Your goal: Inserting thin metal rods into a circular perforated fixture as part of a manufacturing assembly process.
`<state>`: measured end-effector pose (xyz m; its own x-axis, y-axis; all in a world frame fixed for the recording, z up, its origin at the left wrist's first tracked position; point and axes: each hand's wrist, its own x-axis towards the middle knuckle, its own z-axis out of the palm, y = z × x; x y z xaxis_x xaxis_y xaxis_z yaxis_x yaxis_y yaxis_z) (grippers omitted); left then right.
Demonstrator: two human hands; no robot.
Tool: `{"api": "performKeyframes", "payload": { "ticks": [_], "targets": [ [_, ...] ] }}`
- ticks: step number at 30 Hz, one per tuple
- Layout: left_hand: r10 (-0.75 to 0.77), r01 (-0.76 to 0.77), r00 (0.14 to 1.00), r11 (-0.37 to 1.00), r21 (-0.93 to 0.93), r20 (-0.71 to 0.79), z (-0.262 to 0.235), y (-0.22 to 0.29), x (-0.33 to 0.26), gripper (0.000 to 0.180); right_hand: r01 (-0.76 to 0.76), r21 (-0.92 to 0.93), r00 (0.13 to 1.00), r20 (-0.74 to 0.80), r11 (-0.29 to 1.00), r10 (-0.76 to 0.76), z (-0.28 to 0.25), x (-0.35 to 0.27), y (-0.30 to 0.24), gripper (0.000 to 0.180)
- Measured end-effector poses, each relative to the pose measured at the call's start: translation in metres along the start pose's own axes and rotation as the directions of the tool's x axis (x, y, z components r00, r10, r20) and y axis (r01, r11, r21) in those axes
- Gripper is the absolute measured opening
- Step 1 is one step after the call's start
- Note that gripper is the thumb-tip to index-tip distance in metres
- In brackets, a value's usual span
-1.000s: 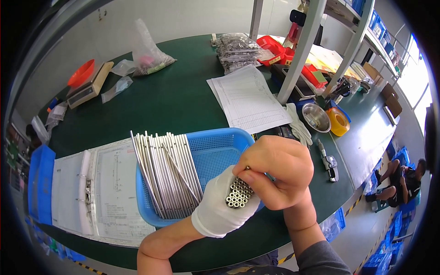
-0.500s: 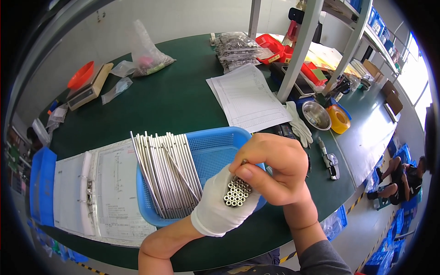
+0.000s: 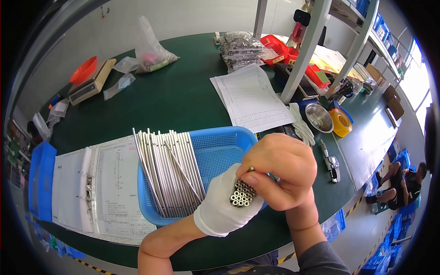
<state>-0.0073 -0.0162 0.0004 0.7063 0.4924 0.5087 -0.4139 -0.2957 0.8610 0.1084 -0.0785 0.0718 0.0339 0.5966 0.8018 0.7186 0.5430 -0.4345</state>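
My left hand (image 3: pixel 219 205), in a white glove, is closed around a bundle of thin metal tubes (image 3: pixel 241 199) whose hollow ends face up. Just above the bundle is my bare right hand (image 3: pixel 283 166), thumb and forefinger pinched on a small metal pin (image 3: pixel 251 169); most of the pin is hidden by the fingers. Under and behind my hands stands a blue mesh basket (image 3: pixel 222 153). Many long silvery rods (image 3: pixel 167 183) lie side by side in its left part, with one slanting across the top.
An open ring binder (image 3: pixel 117 183) lies left of the basket. Beyond are printed sheets (image 3: pixel 256 101), bagged metal parts (image 3: pixel 240 48) and a scale (image 3: pixel 94 82). At right lie a white glove (image 3: pixel 300 126), a steel bowl (image 3: pixel 319 118) and a micrometer (image 3: pixel 331 165). A person (image 3: pixel 405 188) sits farther right.
My two hands and the tube bundle have shifted slightly right. My right fingers stay pinched over the bundle's ends, and the view has moved a little.
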Motion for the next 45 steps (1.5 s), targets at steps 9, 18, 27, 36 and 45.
{"api": "performKeyframes", "payload": {
  "ticks": [9,18,27,36,45],
  "targets": [
    [0.023,-0.024,0.999,0.999,0.027,0.039,-0.001,-0.006,0.000,0.031,-0.016,-0.198,1.000,-0.008,0.980,0.015,-0.003,-0.001,-0.007,0.007],
    [0.005,-0.004,1.000,1.000,-0.003,0.019,0.001,-0.015,-0.002,0.031,0.022,-0.099,0.999,-0.025,0.995,-0.025,0.001,-0.001,-0.002,0.009],
    [0.107,-0.106,0.994,0.993,0.054,-0.005,-0.001,-0.002,0.002,0.030,0.001,-0.072,1.000,-0.031,0.997,-0.004,0.000,0.000,-0.004,0.004],
    [-0.010,0.010,1.000,0.999,-0.040,0.001,-0.001,-0.002,0.001,0.027,0.002,-0.105,1.000,-0.028,0.994,-0.005,-0.001,-0.001,-0.003,0.006],
    [0.029,-0.031,0.999,0.998,0.052,0.029,0.000,-0.014,-0.001,0.029,0.051,-0.143,0.999,0.000,0.988,-0.051,-0.001,-0.001,-0.001,0.009]
  ]
}}
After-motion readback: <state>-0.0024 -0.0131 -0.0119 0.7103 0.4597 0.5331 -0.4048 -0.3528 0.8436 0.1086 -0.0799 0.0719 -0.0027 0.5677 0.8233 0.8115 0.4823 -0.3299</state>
